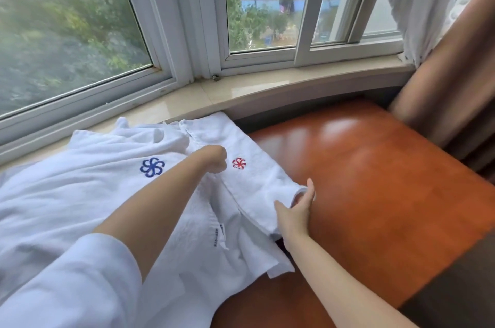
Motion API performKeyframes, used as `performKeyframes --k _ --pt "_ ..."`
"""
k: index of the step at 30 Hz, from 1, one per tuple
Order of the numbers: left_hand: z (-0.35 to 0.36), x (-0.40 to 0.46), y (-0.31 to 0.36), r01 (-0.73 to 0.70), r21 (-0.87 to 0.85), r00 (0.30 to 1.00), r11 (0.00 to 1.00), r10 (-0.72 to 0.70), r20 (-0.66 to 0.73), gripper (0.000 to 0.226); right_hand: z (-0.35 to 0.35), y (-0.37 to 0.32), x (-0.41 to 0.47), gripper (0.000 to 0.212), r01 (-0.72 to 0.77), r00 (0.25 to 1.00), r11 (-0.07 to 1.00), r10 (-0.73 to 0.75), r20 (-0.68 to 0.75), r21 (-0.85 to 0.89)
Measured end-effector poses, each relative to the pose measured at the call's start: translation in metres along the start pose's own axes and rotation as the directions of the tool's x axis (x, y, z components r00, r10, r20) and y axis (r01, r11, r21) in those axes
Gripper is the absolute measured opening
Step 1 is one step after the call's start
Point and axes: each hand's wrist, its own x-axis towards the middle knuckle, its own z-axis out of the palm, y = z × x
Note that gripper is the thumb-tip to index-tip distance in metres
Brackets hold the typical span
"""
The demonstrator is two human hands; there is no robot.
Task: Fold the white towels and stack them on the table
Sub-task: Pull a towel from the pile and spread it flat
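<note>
Your left hand (213, 159) sits far of centre, fingers curled into a fist on the white cloth where the two towels meet; whether it pinches fabric cannot be told from this angle. Your right hand (296, 213) lies at the right edge of the red-emblem towel (257, 177), thumb on top and fingers (308, 193) tucked under the rolled near-right corner, holding that edge.

The red-emblem towel lies flat, running from the window sill (241, 92) toward you, its right edge at the bare part of the orange-brown worktop (375, 180). Its red pinwheel emblem (239, 163) faces up, just right of your left hand.

The blue-emblem towel (80, 180) spreads loosely to the left, partly under the other towel, with its blue pinwheel emblem (152, 167) up. A small label (218, 236) shows on the white cloth near centre. A white sleeve (67, 287) covers your left upper arm. A brown curtain (442, 86) hangs at far right.
</note>
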Motion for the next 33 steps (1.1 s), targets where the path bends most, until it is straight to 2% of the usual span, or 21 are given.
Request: performKeyframes --k 2,3,4,5,7,8,11,13,17,23,26,29,31,33 --pt "0.003 0.004 0.002 0.014 0.024 0.999 1.000 -0.015 0.048 0.039 -0.001 0.001 0.007 0.083 0.148 0.989 0.984 -0.146 0.027 -0.103" --pt "0.005 0.005 0.004 0.020 0.046 0.997 0.999 -0.024 0.069 0.040 -0.002 0.005 0.007 0.079 0.161 0.987 0.976 -0.157 0.041 -0.144" --pt "0.007 0.004 0.006 0.025 0.080 0.995 0.997 -0.032 0.095 0.042 -0.004 0.012 0.007 0.077 0.104 0.994 0.981 -0.097 0.053 -0.164" --pt "0.011 0.002 0.010 0.025 0.123 0.992 0.992 -0.040 0.120 0.044 -0.005 0.017 0.004 0.075 -0.044 0.997 0.990 0.053 0.063 -0.134" --pt "0.021 0.000 0.017 -0.001 0.213 0.986 0.977 -0.035 0.163 0.044 -0.005 0.027 -0.007 0.075 -0.365 0.924 0.929 0.369 0.098 -0.062" --pt "0.027 -0.002 0.022 -0.016 0.236 0.985 0.972 -0.025 0.170 0.043 -0.005 0.028 -0.011 0.076 -0.416 0.903 0.908 0.418 0.101 -0.046" --pt "0.037 -0.004 0.026 -0.048 0.221 0.979 0.974 0.002 0.204 0.042 -0.003 0.021 -0.009 0.080 -0.363 0.920 0.928 0.371 0.123 -0.087" --pt "0.039 -0.010 0.028 -0.092 0.235 0.979 0.968 0.046 0.197 0.041 -0.005 0.014 -0.011 0.089 -0.370 0.902 0.920 0.389 0.188 -0.129" --pt "0.045 -0.028 0.029 -0.078 0.312 0.990 0.947 0.036 0.138 0.038 -0.006 0.013 -0.030 0.097 -0.335 0.867 0.902 0.408 0.287 -0.271" --pt "0.042 -0.040 0.029 -0.085 0.422 0.978 0.902 -0.005 0.208 0.038 -0.003 0.032 -0.055 0.100 -0.294 0.792 0.929 0.368 0.486 -0.223" --pt "0.038 -0.046 0.032 -0.086 0.359 0.980 0.929 0.015 0.197 0.047 -0.003 0.031 -0.060 0.094 -0.240 0.858 0.944 0.315 0.405 -0.226" --pt "0.031 -0.062 0.024 -0.091 0.256 0.995 0.962 0.101 -0.024 0.047 0.000 0.021 -0.064 0.080 -0.182 0.941 0.906 0.273 0.199 -0.381" --pt "0.026 -0.076 0.011 -0.090 0.228 0.976 0.970 0.131 -0.173 0.044 0.006 0.013 -0.068 0.068 -0.121 0.986 0.870 0.162 0.044 -0.478" --pt "0.021 -0.091 -0.008 -0.087 0.195 0.951 0.977 0.139 -0.275 0.035 0.014 0.000 -0.074 0.057 -0.052 0.998 0.837 0.058 -0.005 -0.546"
